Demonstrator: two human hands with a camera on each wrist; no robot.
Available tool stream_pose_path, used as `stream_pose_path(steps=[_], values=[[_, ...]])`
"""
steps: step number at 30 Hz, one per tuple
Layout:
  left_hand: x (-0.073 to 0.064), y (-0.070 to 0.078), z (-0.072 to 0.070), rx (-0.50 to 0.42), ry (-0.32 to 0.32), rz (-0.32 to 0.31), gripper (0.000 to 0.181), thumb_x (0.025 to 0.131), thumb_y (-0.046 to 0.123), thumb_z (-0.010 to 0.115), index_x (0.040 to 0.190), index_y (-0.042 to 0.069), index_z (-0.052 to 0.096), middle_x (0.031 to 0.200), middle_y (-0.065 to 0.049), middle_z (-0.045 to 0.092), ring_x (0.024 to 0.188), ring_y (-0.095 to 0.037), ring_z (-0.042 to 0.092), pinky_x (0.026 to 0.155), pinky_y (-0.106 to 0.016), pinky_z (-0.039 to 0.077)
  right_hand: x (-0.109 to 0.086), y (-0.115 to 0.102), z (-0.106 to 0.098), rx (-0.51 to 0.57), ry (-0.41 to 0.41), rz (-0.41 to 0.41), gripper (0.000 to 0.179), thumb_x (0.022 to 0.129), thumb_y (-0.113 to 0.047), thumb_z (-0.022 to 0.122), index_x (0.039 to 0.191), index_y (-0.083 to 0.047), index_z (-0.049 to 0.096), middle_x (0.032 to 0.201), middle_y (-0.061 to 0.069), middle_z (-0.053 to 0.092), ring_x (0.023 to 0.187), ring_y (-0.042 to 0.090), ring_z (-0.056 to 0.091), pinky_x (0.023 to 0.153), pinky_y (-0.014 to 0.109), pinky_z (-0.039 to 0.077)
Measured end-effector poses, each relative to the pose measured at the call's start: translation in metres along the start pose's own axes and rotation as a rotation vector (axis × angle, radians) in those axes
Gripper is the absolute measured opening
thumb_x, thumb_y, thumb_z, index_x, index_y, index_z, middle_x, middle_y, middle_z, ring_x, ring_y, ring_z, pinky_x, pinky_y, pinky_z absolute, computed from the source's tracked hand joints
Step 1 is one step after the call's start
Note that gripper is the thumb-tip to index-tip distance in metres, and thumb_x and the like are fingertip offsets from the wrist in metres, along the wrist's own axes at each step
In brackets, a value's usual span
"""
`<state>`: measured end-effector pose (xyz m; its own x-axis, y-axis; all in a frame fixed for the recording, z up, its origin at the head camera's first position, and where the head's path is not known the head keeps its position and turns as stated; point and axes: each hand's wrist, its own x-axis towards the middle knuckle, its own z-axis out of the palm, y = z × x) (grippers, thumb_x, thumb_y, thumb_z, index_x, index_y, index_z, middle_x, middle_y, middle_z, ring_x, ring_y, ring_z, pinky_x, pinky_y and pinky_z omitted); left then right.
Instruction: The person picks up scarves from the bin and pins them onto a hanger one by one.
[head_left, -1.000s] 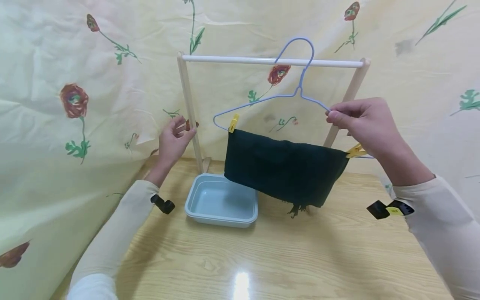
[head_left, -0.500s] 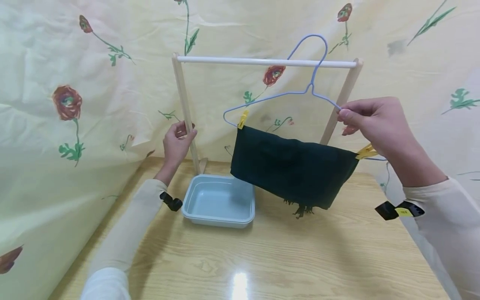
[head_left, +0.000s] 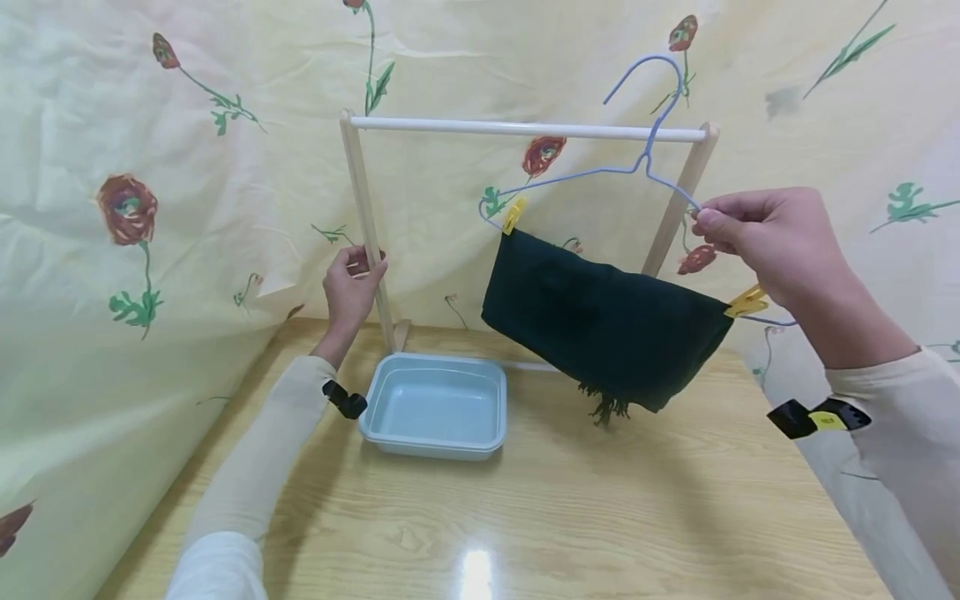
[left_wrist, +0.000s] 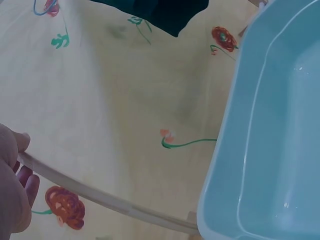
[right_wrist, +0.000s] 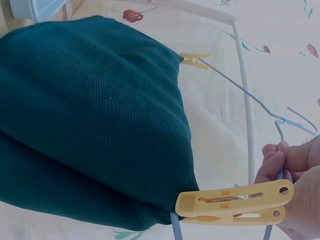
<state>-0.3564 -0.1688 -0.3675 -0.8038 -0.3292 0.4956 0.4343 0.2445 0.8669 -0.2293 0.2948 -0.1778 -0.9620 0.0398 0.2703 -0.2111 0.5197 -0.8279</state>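
Note:
My right hand (head_left: pixel 780 242) pinches one arm of a thin blue wire hanger (head_left: pixel 607 170) between thumb and fingers. A folded dark green scarf (head_left: pixel 600 308) with a fringed end hangs tilted from it, lower on the right. One yellow clothespin (head_left: pixel 513 216) clips its left corner; another yellow clothespin (right_wrist: pixel 235 202) clips the corner near my right hand. The hook's tip stands above the rack's white rail (head_left: pixel 480 127), and its neck crosses in front of the rail. My left hand (head_left: pixel 351 292) holds the rack's left wooden post (left_wrist: pixel 100 195), thumb on one side, fingers on the other.
A light blue basin (head_left: pixel 435 446) stands on the wooden table (head_left: pixel 600 517) by the foot of the left post. Behind the rack hangs a pale flowered cloth (head_left: pixel 450 50). The right wooden post (head_left: pixel 678 212) is partly hidden by the scarf.
My right hand has carried the hanger and scarf rightward and slightly up. The hook's tip has risen clear above the rail. My left hand has closed round the left post.

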Motion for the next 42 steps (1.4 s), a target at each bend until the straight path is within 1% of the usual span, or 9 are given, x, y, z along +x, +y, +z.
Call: stream_pose_path(steps=[7, 16, 22, 27, 30, 32, 34, 40, 42], values=[[0.001, -0.003, -0.002, 0.003, -0.002, 0.012, 0.028, 0.091, 0.006, 0.075, 0.116, -0.004, 0.065, 0.110, -0.018, 0.071, 0.091, -0.017, 0.066, 0.083, -0.024, 0.058, 0.006, -0.008, -0.001, 0.064, 0.012, 0.058, 0.015, 0.098, -0.020, 0.069, 0.092, -0.029, 0.080, 0.081, -0.015, 0.073, 0.077, 0.000, 0.069, 0.069, 0.009, 0.052], [0.001, 0.004, -0.001, -0.019, -0.001, 0.017, 0.026, 0.090, -0.001, 0.073, 0.114, -0.005, 0.067, 0.110, -0.021, 0.073, 0.091, -0.022, 0.068, 0.083, -0.024, 0.058, 0.017, -0.018, 0.003, 0.055, 0.025, 0.109, 0.009, 0.096, -0.023, 0.071, 0.096, -0.025, 0.080, 0.080, -0.014, 0.073, 0.075, 0.003, 0.068, 0.070, 0.010, 0.053], [0.006, 0.000, -0.001, -0.022, 0.000, 0.002, 0.025, 0.089, 0.000, 0.074, 0.114, -0.004, 0.067, 0.112, -0.023, 0.073, 0.087, -0.014, 0.068, 0.082, -0.022, 0.058, 0.024, -0.022, 0.015, 0.029, 0.034, 0.110, 0.017, 0.096, -0.024, 0.072, 0.110, -0.017, 0.080, 0.082, -0.016, 0.072, 0.078, 0.002, 0.069, 0.078, 0.013, 0.054], [-0.002, 0.021, -0.006, -0.014, -0.024, -0.007, 0.026, 0.090, -0.004, 0.071, 0.115, -0.009, 0.065, 0.114, -0.028, 0.071, 0.091, -0.022, 0.069, 0.082, -0.023, 0.058, 0.033, -0.020, 0.028, -0.010, 0.029, 0.115, 0.038, 0.097, -0.026, 0.071, 0.128, -0.006, 0.070, 0.085, -0.014, 0.072, 0.083, 0.004, 0.068, 0.078, 0.017, 0.055], [-0.004, 0.029, -0.008, -0.003, -0.039, -0.020, 0.027, 0.090, -0.003, 0.071, 0.116, -0.008, 0.066, 0.114, -0.026, 0.072, 0.091, -0.022, 0.069, 0.083, -0.024, 0.058, 0.038, -0.018, 0.036, -0.045, 0.019, 0.119, 0.045, 0.098, -0.028, 0.069, 0.134, -0.002, 0.065, 0.089, -0.012, 0.072, 0.087, 0.007, 0.067, 0.092, 0.026, 0.055], [-0.003, 0.026, -0.008, 0.001, -0.040, -0.027, 0.027, 0.090, -0.003, 0.071, 0.116, -0.008, 0.066, 0.115, -0.025, 0.072, 0.091, -0.022, 0.069, 0.083, -0.024, 0.058, 0.041, -0.016, 0.042, -0.059, 0.015, 0.120, 0.046, 0.099, -0.028, 0.068, 0.135, 0.000, 0.064, 0.091, -0.011, 0.072, 0.089, 0.009, 0.066, 0.102, 0.033, 0.051], [0.000, 0.018, -0.007, -0.003, -0.038, -0.033, 0.027, 0.091, -0.002, 0.072, 0.117, -0.007, 0.066, 0.115, -0.023, 0.072, 0.091, -0.021, 0.068, 0.084, -0.024, 0.058, 0.043, -0.014, 0.047, -0.060, 0.016, 0.118, 0.046, 0.099, -0.028, 0.067, 0.135, 0.001, 0.064, 0.091, -0.011, 0.071, 0.090, 0.010, 0.065, 0.105, 0.037, 0.050], [0.008, -0.005, -0.005, -0.022, -0.032, -0.027, 0.030, 0.091, 0.004, 0.075, 0.118, -0.003, 0.067, 0.116, -0.018, 0.073, 0.091, -0.015, 0.066, 0.085, -0.024, 0.057, 0.046, -0.004, 0.061, -0.035, 0.025, 0.077, 0.040, 0.100, -0.022, 0.067, 0.128, 0.005, 0.066, 0.085, -0.011, 0.070, 0.085, 0.009, 0.065, 0.084, 0.019, 0.056], [0.009, -0.008, -0.005, -0.023, -0.028, -0.014, 0.029, 0.090, 0.004, 0.077, 0.117, -0.003, 0.068, 0.114, -0.018, 0.073, 0.090, -0.016, 0.067, 0.085, -0.024, 0.057, 0.045, -0.001, 0.065, -0.026, 0.023, 0.070, 0.039, 0.100, -0.022, 0.066, 0.127, 0.006, 0.066, 0.084, -0.011, 0.070, 0.085, 0.009, 0.065, 0.082, 0.018, 0.056]])
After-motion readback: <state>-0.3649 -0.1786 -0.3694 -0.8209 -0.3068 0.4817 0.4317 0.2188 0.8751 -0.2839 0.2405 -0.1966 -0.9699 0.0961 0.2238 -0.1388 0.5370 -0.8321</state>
